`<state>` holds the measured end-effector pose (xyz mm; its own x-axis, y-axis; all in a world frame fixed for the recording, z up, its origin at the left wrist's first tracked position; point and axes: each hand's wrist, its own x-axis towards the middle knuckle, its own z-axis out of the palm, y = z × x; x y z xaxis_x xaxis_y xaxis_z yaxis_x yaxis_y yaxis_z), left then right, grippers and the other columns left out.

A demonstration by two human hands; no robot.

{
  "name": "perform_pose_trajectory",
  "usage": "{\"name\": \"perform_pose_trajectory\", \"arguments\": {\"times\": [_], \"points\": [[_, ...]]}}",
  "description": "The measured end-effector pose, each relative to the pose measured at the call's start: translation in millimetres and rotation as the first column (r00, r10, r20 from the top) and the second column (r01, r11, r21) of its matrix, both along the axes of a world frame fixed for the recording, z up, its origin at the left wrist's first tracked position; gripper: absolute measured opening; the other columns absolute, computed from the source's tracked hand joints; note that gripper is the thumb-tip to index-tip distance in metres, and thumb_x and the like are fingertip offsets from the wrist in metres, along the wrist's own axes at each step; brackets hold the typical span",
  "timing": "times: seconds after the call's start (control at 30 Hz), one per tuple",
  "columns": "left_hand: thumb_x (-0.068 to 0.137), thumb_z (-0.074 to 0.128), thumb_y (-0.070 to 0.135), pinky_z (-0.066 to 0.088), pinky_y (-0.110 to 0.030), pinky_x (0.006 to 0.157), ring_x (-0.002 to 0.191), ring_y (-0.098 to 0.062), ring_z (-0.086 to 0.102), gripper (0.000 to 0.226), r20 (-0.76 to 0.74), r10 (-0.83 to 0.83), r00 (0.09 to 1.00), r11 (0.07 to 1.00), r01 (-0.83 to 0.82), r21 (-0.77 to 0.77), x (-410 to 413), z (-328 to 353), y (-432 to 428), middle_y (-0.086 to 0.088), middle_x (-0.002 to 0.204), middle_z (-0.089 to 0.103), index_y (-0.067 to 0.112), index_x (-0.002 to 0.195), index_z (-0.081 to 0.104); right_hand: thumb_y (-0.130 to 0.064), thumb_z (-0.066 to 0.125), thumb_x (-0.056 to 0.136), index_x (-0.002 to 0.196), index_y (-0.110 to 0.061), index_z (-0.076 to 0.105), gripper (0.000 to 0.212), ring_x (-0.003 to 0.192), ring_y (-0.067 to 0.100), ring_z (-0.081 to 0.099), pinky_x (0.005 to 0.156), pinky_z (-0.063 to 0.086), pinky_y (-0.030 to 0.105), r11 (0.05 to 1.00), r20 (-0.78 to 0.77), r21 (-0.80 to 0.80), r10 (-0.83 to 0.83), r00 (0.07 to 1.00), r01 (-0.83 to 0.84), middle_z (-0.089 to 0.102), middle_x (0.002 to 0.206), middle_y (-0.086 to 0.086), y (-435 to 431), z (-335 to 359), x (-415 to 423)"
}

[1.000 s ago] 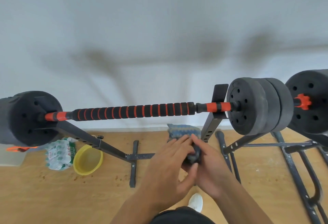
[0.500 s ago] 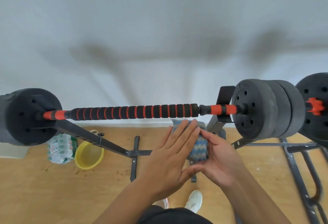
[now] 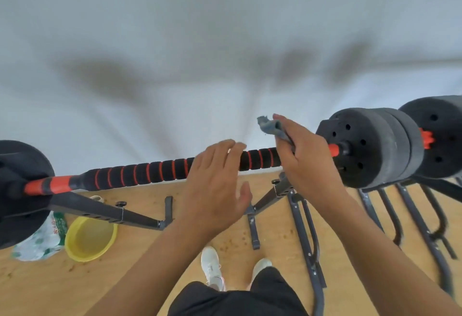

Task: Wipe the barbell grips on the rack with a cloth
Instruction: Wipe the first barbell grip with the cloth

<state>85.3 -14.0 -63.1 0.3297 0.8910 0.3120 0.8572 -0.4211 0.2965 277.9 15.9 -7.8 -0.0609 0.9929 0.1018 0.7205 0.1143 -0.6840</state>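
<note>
the right hand (image 3: 303, 163) pinched a limp cloth (image 3: 273, 129) against the right end of the bar's foam grip (image 3: 140, 174), which lay across the rack (image 3: 100, 209); the left hand (image 3: 216, 185) hovered open over the middle, fingers nearly straight, holding nothing. the foam looked soft and ridged, so wrapping the cloth around it would probably work best. open room ran leftward along the grip, while the plates (image 3: 367, 148) crowded the right end.

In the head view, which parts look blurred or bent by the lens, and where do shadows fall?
Head view: the left hand is motion-blurred at its fingertips over the foam grip; the right hand with the cloth is a little sharper. The wide lens bows the barbell and the floor edge. Soft, blurry shadows lie on the white wall. No strong glare shows.
</note>
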Motion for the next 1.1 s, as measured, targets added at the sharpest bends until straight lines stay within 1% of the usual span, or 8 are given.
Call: {"name": "perform_pose_trajectory", "arguments": {"times": [0.1,0.17,0.37,0.53,0.77,0.87,0.97,1.1], "points": [[0.080,0.078,0.036,0.047,-0.036,0.074,0.082,-0.022,0.058,0.040,-0.356,0.093,0.930,0.978,-0.152,-0.141,14,-12,34,-0.002,0.093,0.059,0.016,0.107,0.057,-0.010,0.041,0.097,0.095,-0.023,0.058,0.021,0.074,0.013,0.054,0.072,0.046,0.034,0.987,0.329,-0.022,0.158,0.931,-0.160,0.061,0.079,-0.006,20,-41,-16],[0.085,0.073,0.024,0.034,-0.032,0.057,0.056,-0.018,0.046,0.027,-0.427,0.118,0.896,0.961,-0.211,-0.177,18,-10,49,0.004,0.063,0.041,0.020,0.082,0.047,-0.008,0.044,0.091,0.089,-0.025,0.060,0.024,0.072,0.016,0.051,0.072,0.043,0.037,0.988,0.332,0.010,0.140,0.933,-0.152,0.059,0.072,-0.007,18,-57,-17],[0.090,0.063,0.025,0.037,-0.030,0.059,0.055,-0.016,0.048,0.021,-0.465,0.067,0.883,0.939,-0.213,-0.268,20,-2,63,0.005,0.062,0.045,0.021,0.074,0.049,0.008,0.052,0.086,0.120,-0.016,0.067,0.044,0.112,0.015,0.059,0.106,0.040,0.030,0.982,0.267,0.130,0.100,0.958,-0.138,0.070,0.115,-0.003,-5,-67,-17],[0.088,0.066,0.033,0.043,-0.028,0.056,0.059,-0.015,0.057,0.022,-0.403,-0.040,0.914,0.860,-0.174,-0.480,18,-4,83,0.004,0.069,0.061,0.022,0.075,0.054,0.017,0.052,0.089,0.149,-0.017,0.049,0.069,0.148,0.008,0.032,0.126,0.014,0.027,0.986,0.318,0.093,0.104,0.942,-0.140,0.046,0.155,-0.002,-24,-74,-12],[0.084,0.081,0.032,0.053,-0.028,0.055,0.048,-0.017,0.059,0.031,-0.071,-0.130,0.989,0.444,-0.006,-0.896,7,9,110,-0.003,0.066,0.068,0.004,0.093,0.071,0.017,0.055,0.089,0.153,-0.029,0.042,0.080,0.149,-0.008,0.016,0.122,0.021,0.021,0.988,0.300,0.019,0.143,0.943,-0.156,0.033,0.159,-0.019,-52,-59,-4],[0.081,0.080,0.047,0.054,-0.029,0.065,0.058,-0.013,0.067,0.036,-0.155,-0.141,0.978,0.642,-0.029,-0.766,4,11,97,0.006,0.068,0.069,0.016,0.093,0.066,0.006,0.055,0.097,0.147,-0.033,0.049,0.064,0.140,-0.011,0.034,0.115,0.035,0.019,0.991,0.217,0.020,0.122,0.968,-0.130,0.043,0.149,-0.026,-63,-41,8],[0.087,0.071,0.048,0.041,-0.031,0.067,0.072,-0.016,0.057,0.032,-0.309,-0.016,0.951,0.958,-0.074,-0.278,12,-1,67,0.007,0.079,0.056,0.023,0.099,0.055,-0.014,0.046,0.106,0.143,-0.036,0.053,0.044,0.084,-0.003,0.065,0.072,0.055,0.016,0.998,0.028,0.004,-0.058,0.998,0.058,0.071,0.108,-0.015,-47,-5,16],[0.090,0.069,0.042,0.031,-0.032,0.060,0.060,-0.015,0.045,0.035,-0.335,0.025,0.942,0.991,-0.066,-0.113,27,-23,47,0.005,0.064,0.037,0.019,0.087,0.043,-0.022,0.042,0.109,0.129,-0.044,0.057,0.034,0.069,-0.003,0.059,0.064,0.049,0.012,0.993,0.023,0.031,-0.113,0.993,0.112,0.069,0.092,-0.011,0,21,8]]}}
